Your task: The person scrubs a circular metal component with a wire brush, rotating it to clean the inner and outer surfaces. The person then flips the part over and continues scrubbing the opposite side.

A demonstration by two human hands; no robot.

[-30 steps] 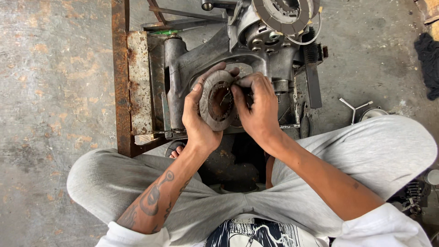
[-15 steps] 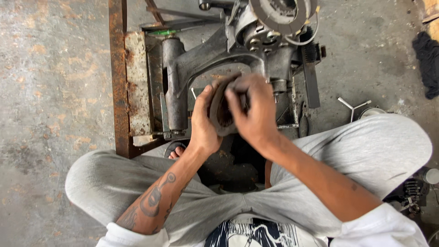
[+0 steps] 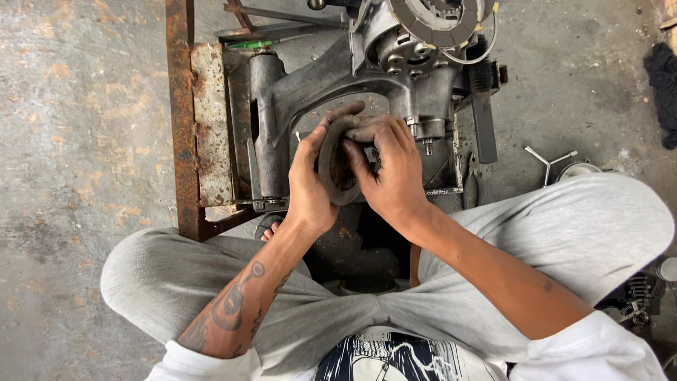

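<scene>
While sitting cross-legged on the concrete, this person's got a worn metal ring disc (image 3: 331,169) pinched between both hands. Left hand (image 3: 307,185) wraps its outer rim, right hand (image 3: 390,171) has fingers curled onto the inner edge. It's held up right in front of the grey engine casing (image 3: 331,77) on a rusty stand (image 3: 185,120).

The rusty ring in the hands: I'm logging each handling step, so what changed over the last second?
The ring was turned from face-on to nearly edge-on. The right hand shifted its fingers from the ring's inner edge to across its face; the left hand kept cupping the outer rim. Both hands kept hold throughout. The engine casing and rusty frame stayed put.
</scene>
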